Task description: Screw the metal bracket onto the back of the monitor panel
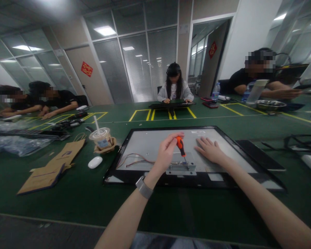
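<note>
A monitor panel (150, 141) lies face down on the green table in front of me, its grey metal back up. My left hand (167, 150) is closed round an orange-handled screwdriver (180, 146), held upright with its tip on a small metal bracket (182, 168) near the panel's front edge. My right hand (209, 149) lies flat, fingers spread, on the panel's back just right of the screwdriver. Thin coloured wires (134, 159) run across the panel to the left of the bracket. A watch sits on my left wrist.
A drink cup with a straw (101, 137), a white mouse (95, 162) and brown cardboard pieces (52, 166) lie left of the panel. A dark flat piece (259, 155) sits to its right. Other people work at the far side and both ends of the table.
</note>
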A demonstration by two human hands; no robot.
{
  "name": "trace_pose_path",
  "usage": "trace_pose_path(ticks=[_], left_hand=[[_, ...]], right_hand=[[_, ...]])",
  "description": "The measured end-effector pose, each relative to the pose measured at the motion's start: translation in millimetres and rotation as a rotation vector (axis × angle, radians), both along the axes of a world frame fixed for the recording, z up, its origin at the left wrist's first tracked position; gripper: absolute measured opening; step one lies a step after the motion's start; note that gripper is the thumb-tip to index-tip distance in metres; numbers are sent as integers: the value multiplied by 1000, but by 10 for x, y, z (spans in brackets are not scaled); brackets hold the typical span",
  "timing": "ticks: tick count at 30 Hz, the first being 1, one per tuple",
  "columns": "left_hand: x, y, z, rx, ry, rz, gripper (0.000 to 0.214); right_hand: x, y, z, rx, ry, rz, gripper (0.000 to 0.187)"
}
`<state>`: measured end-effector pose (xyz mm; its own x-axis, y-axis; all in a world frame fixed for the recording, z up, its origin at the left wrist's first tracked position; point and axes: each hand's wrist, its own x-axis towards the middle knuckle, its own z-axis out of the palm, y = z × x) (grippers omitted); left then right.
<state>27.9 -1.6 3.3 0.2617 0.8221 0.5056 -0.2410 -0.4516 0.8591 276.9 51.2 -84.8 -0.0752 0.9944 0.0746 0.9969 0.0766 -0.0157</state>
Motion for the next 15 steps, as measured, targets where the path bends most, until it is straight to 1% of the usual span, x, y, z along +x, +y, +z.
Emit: trace_pose_path(ticks=[3,5,9,13,15], left_hand=[[-9,13,-16,-49,-17,-80,26],[-16,33,-36,-62,-10,-94,25],[-18,62,-58,-43,2,-49,19],[-4,39,-35,-22,4,0,14],[-2,21,-24,10,26,37,16]], right_hand=[[2,1,-9,6,6,-1,66],[5,6,-19,11,9,-1,65],[13,21,-41,17,4,-6,64],[14,26,-45,17,-2,-10,65],[10,21,-34,13,-1,-11,66]])
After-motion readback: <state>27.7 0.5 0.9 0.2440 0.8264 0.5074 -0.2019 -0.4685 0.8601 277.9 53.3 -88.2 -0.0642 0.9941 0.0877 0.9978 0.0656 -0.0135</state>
